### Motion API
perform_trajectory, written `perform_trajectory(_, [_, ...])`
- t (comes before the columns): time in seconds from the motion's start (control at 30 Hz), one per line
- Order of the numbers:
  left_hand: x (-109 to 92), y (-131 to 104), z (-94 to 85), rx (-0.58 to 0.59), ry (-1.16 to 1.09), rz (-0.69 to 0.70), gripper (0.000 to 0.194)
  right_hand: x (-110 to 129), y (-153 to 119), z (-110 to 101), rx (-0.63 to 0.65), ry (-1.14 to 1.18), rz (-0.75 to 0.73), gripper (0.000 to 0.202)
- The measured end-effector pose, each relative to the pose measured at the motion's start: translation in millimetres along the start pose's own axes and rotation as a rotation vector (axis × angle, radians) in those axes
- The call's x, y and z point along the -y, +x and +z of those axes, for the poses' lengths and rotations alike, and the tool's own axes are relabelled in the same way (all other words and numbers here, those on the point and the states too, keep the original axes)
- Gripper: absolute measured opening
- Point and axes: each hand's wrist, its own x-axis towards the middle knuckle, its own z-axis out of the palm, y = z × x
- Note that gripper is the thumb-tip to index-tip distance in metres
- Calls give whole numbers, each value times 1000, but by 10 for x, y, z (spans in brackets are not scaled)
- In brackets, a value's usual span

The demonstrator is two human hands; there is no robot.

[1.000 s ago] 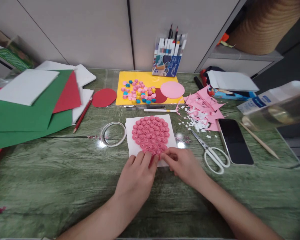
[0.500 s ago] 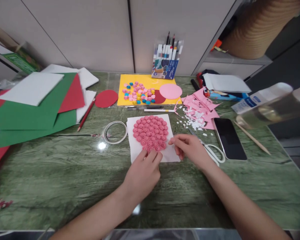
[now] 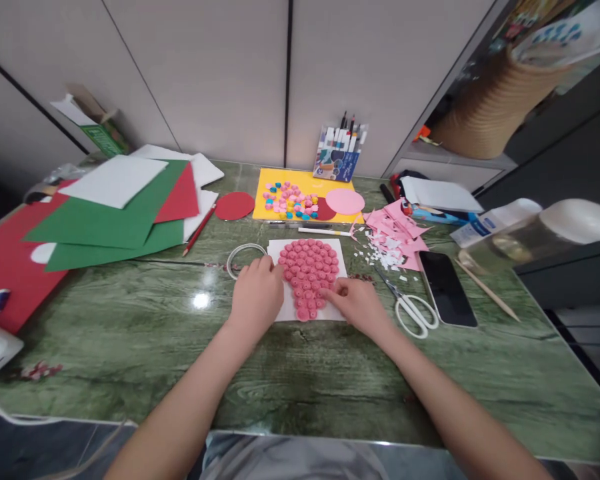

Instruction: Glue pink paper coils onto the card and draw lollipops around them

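A cluster of pink rolled-paper coils (image 3: pixel 310 267) covers much of a white sheet (image 3: pixel 286 311), packed wide at the top and narrowing toward the bottom. My left hand (image 3: pixel 259 290) rests over the sheet's left edge, its fingers curled beside the coils; whatever its fingertips hold is hidden. On the other side, my right hand (image 3: pixel 359 301) touches the lower right of the cluster with its fingertips, thumb and forefinger a little apart. A roll of white tape (image 3: pixel 233 261) lies partly behind my left hand. White-handled scissors (image 3: pixel 414 313) lie to the right of my right hand.
Behind the sheet, a yellow card (image 3: pixel 266 179) carries small coloured pieces and a pink disc (image 3: pixel 345 201). Pink scraps (image 3: pixel 393 227), a phone (image 3: pixel 449 288), a wooden stick (image 3: pixel 487 290) and a clear bottle (image 3: pixel 520 237) stand or lie rightward. Coloured sheets (image 3: pixel 100 223) are stacked left.
My left hand has moved from the cluster's bottom to the sheet's left side, uncovering the lower coils. My right hand has come in against the cluster's right side. The view has shifted.
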Motion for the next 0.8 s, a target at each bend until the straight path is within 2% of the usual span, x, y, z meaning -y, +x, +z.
perform_trajectory(0.13, [118,14,-20,3,45,-114,28,-26,54,22,4,-72,-24,35])
perform_trajectory(0.23, [149,2,-45,2,59,-150,28,-32,44,36,0,-114,-41,36])
perform_trajectory(0.47, [162,8,-22,4,73,-174,28,-66,-4,99,-30,-192,-52,35])
perform_trajectory(0.8, [161,-26,-1,-2,60,-187,28,-96,-47,60,-28,-149,-97,42])
